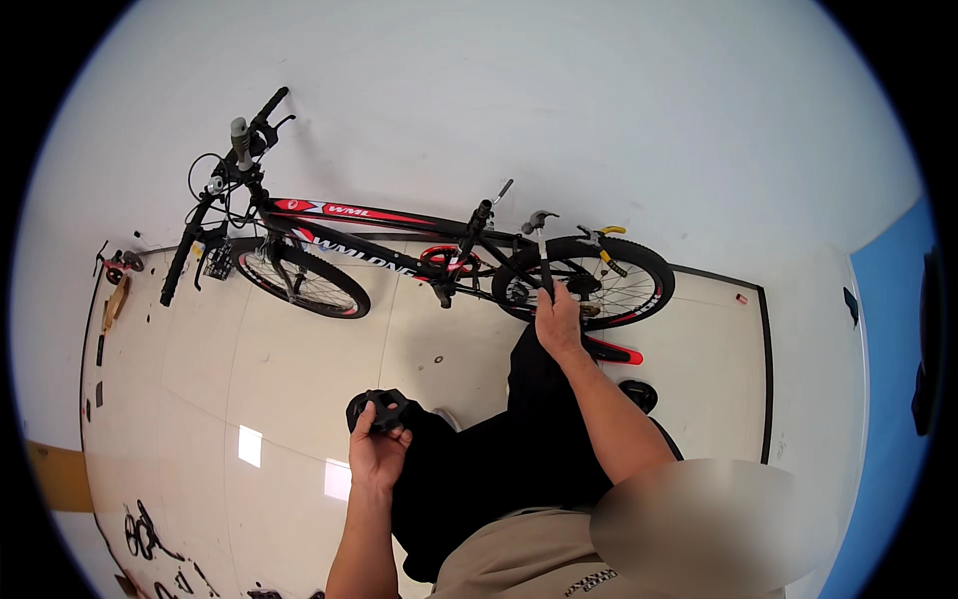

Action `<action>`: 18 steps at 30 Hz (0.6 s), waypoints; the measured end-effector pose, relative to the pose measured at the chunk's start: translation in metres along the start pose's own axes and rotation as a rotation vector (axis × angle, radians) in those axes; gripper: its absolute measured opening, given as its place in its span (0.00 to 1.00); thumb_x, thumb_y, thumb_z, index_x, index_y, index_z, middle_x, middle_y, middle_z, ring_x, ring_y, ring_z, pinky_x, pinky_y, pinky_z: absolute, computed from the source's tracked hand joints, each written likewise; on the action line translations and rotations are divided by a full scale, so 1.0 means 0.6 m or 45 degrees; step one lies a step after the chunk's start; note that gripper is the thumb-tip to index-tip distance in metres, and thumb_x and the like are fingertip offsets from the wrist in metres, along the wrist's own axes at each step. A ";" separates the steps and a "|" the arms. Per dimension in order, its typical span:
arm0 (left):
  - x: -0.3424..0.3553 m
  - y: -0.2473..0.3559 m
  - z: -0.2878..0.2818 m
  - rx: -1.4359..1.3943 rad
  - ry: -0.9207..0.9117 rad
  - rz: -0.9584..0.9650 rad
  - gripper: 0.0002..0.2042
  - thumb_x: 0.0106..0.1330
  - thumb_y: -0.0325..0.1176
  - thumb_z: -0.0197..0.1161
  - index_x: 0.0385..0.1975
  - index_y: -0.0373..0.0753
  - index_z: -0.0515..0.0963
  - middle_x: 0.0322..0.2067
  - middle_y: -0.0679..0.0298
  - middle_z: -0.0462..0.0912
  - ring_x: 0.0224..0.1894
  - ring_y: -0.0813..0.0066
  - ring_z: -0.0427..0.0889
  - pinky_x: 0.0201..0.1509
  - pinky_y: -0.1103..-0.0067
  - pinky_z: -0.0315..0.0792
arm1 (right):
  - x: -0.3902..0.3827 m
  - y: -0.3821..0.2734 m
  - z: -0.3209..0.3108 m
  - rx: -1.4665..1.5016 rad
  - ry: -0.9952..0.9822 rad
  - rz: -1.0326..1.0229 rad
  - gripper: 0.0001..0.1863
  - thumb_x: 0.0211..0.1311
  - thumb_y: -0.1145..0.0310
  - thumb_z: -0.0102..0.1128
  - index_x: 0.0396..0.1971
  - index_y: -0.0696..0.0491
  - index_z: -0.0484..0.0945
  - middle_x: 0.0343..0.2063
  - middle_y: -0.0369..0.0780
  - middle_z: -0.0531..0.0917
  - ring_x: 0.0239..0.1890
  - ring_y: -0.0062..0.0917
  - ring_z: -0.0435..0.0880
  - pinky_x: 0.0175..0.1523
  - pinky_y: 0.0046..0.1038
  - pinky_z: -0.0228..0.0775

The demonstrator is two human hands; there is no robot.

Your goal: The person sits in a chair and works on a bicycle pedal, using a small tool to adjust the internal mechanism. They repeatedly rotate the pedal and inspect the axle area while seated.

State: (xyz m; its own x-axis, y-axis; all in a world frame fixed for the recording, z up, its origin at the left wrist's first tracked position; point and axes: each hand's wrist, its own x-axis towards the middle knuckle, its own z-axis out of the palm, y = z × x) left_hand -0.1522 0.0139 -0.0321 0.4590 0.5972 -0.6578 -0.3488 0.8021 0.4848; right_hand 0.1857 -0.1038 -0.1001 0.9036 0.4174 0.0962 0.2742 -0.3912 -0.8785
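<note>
My left hand (377, 454) is closed around a black bicycle pedal (389, 407), held up over my left knee with the thumb on its near side. Farther forward and to the right, my right hand (560, 321) grips the dark handle of a claw hammer (540, 228), its metal head pointing upward. The hammer stands in front of the rear wheel (654, 268) of a black and red bicycle (374, 234), which is upright along the white wall. The bicycle's handlebar (205, 205) is at the left. Fingers and handle hide part of the rear hub area.
A yellow-handled tool (613, 264) sits by the rear wheel. Below lie a red and black curved piece (614, 350) and a dark rounded object (637, 397). Loose black parts (148, 531) and a brown strip (116, 303) line the left floor. A small ring (437, 359) lies mid-floor.
</note>
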 end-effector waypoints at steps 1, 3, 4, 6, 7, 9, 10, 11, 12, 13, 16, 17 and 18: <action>0.002 -0.001 -0.001 0.003 -0.011 -0.007 0.14 0.70 0.42 0.65 0.41 0.37 0.79 0.32 0.63 0.82 0.26 0.72 0.75 0.37 0.71 0.72 | 0.005 0.012 0.003 -0.063 -0.012 -0.033 0.16 0.70 0.64 0.55 0.43 0.63 0.78 0.30 0.51 0.83 0.33 0.43 0.84 0.41 0.40 0.72; 0.003 -0.002 -0.002 0.009 -0.016 -0.013 0.14 0.70 0.43 0.65 0.41 0.36 0.79 0.30 0.64 0.82 0.25 0.72 0.75 0.37 0.71 0.72 | 0.015 0.026 0.006 -0.107 -0.055 -0.031 0.16 0.69 0.63 0.55 0.41 0.63 0.79 0.28 0.51 0.83 0.32 0.42 0.84 0.39 0.41 0.72; 0.004 -0.002 -0.001 0.012 -0.010 -0.012 0.15 0.70 0.43 0.65 0.41 0.36 0.79 0.29 0.64 0.82 0.25 0.73 0.75 0.37 0.71 0.72 | 0.022 0.030 0.006 -0.087 -0.085 0.005 0.16 0.69 0.63 0.55 0.41 0.63 0.79 0.28 0.51 0.83 0.32 0.44 0.84 0.39 0.42 0.72; 0.003 -0.001 -0.003 0.014 0.002 -0.011 0.15 0.70 0.43 0.65 0.40 0.36 0.79 0.29 0.64 0.81 0.25 0.73 0.74 0.37 0.72 0.72 | 0.022 0.025 0.008 -0.077 -0.075 0.038 0.16 0.69 0.62 0.55 0.40 0.63 0.79 0.27 0.52 0.83 0.33 0.46 0.84 0.40 0.43 0.72; 0.003 0.000 -0.006 0.012 0.008 -0.012 0.15 0.70 0.43 0.65 0.40 0.36 0.79 0.29 0.64 0.81 0.25 0.73 0.74 0.37 0.72 0.72 | 0.015 0.014 0.006 -0.085 -0.036 0.035 0.16 0.69 0.62 0.54 0.40 0.63 0.79 0.27 0.52 0.83 0.33 0.47 0.84 0.41 0.43 0.73; 0.004 -0.001 -0.005 0.010 0.004 -0.018 0.15 0.70 0.43 0.65 0.41 0.36 0.79 0.29 0.64 0.81 0.25 0.73 0.74 0.37 0.72 0.72 | 0.017 0.015 0.004 -0.151 -0.034 0.013 0.16 0.69 0.63 0.54 0.40 0.63 0.79 0.26 0.52 0.84 0.33 0.48 0.85 0.41 0.43 0.73; 0.005 -0.003 -0.003 0.011 -0.005 -0.022 0.15 0.70 0.43 0.65 0.41 0.36 0.79 0.30 0.64 0.81 0.25 0.73 0.74 0.37 0.72 0.72 | 0.025 0.029 0.004 -0.206 -0.071 -0.004 0.16 0.69 0.63 0.54 0.40 0.63 0.79 0.26 0.51 0.84 0.33 0.47 0.85 0.41 0.43 0.73; 0.006 -0.004 -0.002 0.012 -0.013 -0.025 0.15 0.70 0.43 0.65 0.41 0.36 0.79 0.30 0.64 0.81 0.25 0.73 0.74 0.37 0.72 0.72 | 0.031 0.044 0.004 -0.261 -0.109 -0.021 0.16 0.69 0.63 0.54 0.40 0.63 0.79 0.26 0.51 0.84 0.32 0.47 0.85 0.41 0.43 0.73; 0.005 -0.003 -0.003 0.015 -0.015 -0.023 0.15 0.70 0.43 0.65 0.41 0.36 0.79 0.30 0.64 0.81 0.25 0.73 0.74 0.37 0.72 0.72 | 0.029 0.041 0.006 -0.193 -0.105 -0.001 0.17 0.69 0.63 0.54 0.40 0.63 0.79 0.26 0.51 0.84 0.32 0.46 0.85 0.40 0.42 0.74; 0.004 -0.002 -0.004 0.019 -0.017 -0.020 0.15 0.70 0.43 0.65 0.41 0.36 0.79 0.30 0.64 0.81 0.25 0.73 0.74 0.37 0.72 0.72 | 0.028 0.038 0.008 -0.126 -0.101 0.018 0.17 0.69 0.63 0.54 0.40 0.63 0.79 0.25 0.51 0.84 0.31 0.44 0.85 0.40 0.41 0.74; 0.000 -0.002 0.000 0.013 0.013 0.002 0.15 0.70 0.43 0.65 0.42 0.36 0.79 0.31 0.64 0.81 0.25 0.73 0.74 0.37 0.72 0.72 | 0.015 0.025 0.012 -0.113 -0.009 -0.009 0.17 0.70 0.62 0.54 0.40 0.64 0.79 0.25 0.50 0.84 0.30 0.40 0.86 0.39 0.39 0.74; -0.001 -0.002 0.001 0.009 0.030 0.012 0.15 0.70 0.43 0.65 0.42 0.36 0.79 0.31 0.64 0.81 0.25 0.73 0.74 0.37 0.72 0.72 | 0.011 0.022 0.013 -0.141 0.035 -0.032 0.17 0.70 0.62 0.54 0.40 0.64 0.79 0.25 0.49 0.84 0.30 0.38 0.86 0.38 0.38 0.74; 0.002 -0.003 -0.001 0.011 0.018 -0.003 0.15 0.70 0.43 0.65 0.42 0.36 0.79 0.31 0.64 0.81 0.26 0.73 0.74 0.37 0.72 0.72 | 0.016 0.029 0.011 -0.144 -0.020 0.014 0.17 0.70 0.62 0.54 0.39 0.64 0.79 0.25 0.49 0.84 0.30 0.38 0.86 0.38 0.39 0.74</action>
State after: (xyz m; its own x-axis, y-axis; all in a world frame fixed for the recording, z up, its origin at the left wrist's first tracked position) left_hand -0.1515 0.0131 -0.0341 0.4480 0.5949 -0.6673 -0.3402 0.8037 0.4881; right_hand 0.1969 -0.1010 -0.1174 0.9017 0.4250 0.0790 0.3006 -0.4852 -0.8211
